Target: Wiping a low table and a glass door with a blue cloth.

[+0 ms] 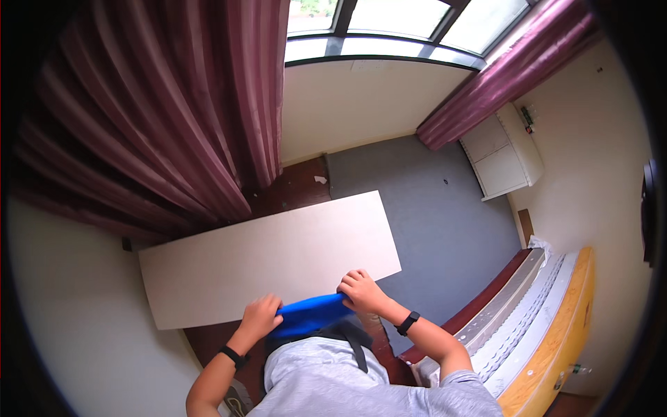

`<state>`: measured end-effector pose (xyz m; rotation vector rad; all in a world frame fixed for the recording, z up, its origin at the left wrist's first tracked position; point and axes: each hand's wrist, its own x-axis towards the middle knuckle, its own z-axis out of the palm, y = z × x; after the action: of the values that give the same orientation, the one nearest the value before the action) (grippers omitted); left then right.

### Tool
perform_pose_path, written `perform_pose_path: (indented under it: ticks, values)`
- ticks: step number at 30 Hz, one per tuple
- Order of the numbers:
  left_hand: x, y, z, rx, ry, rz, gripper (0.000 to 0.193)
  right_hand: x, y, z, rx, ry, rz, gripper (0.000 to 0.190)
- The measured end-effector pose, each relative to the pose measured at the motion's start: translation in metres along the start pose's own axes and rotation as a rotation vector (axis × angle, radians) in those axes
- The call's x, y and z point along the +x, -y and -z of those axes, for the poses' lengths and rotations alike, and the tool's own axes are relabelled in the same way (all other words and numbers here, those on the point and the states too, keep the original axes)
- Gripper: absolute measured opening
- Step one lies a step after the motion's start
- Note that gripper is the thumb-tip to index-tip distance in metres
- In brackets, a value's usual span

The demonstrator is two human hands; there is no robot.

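Note:
A piece of blue cloth (312,311) is stretched between my two hands, just in front of my waist. My left hand (262,315) grips its left end, slightly blurred. At the right end, my right hand (360,292) has its fingers curled over the upper corner. Both hands are over the near edge of a long white tabletop (266,255); whether they touch it I cannot tell. Below the cloth, a dark garment or bag with a black strap (354,348) lies against my grey shirt (333,378). Each wrist wears a black band.
Several mattresses (526,333) lean along the right wall. A white cabinet (500,154) stands at the far right beside a purple curtain (495,78). Another purple curtain (172,104) hangs at the left, near the table's far edge. Grey carpet (443,219) covers the floor to the right.

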<state>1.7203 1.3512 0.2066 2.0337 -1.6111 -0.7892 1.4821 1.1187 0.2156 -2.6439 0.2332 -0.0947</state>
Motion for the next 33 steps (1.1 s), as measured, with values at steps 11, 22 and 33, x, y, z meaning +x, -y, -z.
perform_pose_path:
  ticks: [11,22,33]
  values:
    - [0.155,0.004,-0.203,-0.093,-0.14,0.008,0.03,-0.079,-0.17,-0.073,-0.23,-0.104,-0.238,0.044]
    - [0.186,0.001,-0.337,0.046,0.03,0.269,0.074,-0.111,-0.242,-0.175,-0.109,0.598,-0.234,0.07]
    - [0.395,0.083,-0.285,0.007,-0.375,0.269,0.052,0.067,-0.395,-0.173,-0.228,0.026,-0.463,0.05]
